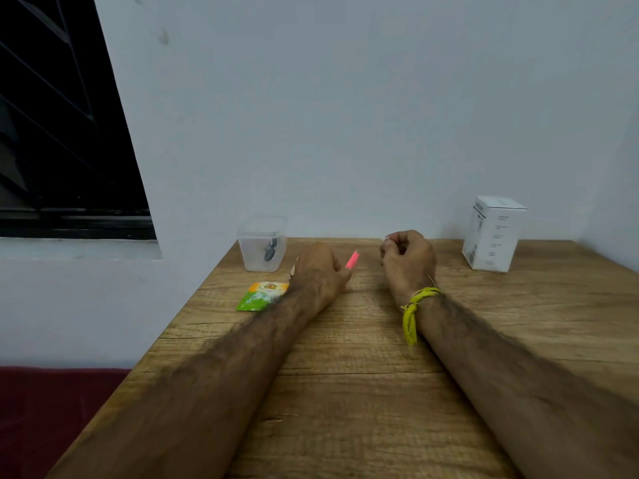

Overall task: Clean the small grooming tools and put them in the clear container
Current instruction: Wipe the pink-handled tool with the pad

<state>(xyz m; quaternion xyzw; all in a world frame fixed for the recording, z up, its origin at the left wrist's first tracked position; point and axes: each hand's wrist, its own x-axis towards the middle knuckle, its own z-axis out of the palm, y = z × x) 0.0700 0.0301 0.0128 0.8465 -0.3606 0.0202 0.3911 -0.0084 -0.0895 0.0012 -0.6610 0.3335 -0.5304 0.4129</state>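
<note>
While the left hand (320, 271) grips a pink tool (352, 260), tip pointing up-right, the clear container (262, 248) stands just beyond-left, nearer it; the right hand (408, 259) is curled, contents indiscernible.

Along the desk's (345, 392) far edge, the left corner is taken by a clear container (262, 248) and the right corner by a white box (492, 235). Bare wood is left between them at the wall. A green packet (261, 296) is lain near the left edge, just before the container. The near half is crossed only by two forearms.
</note>
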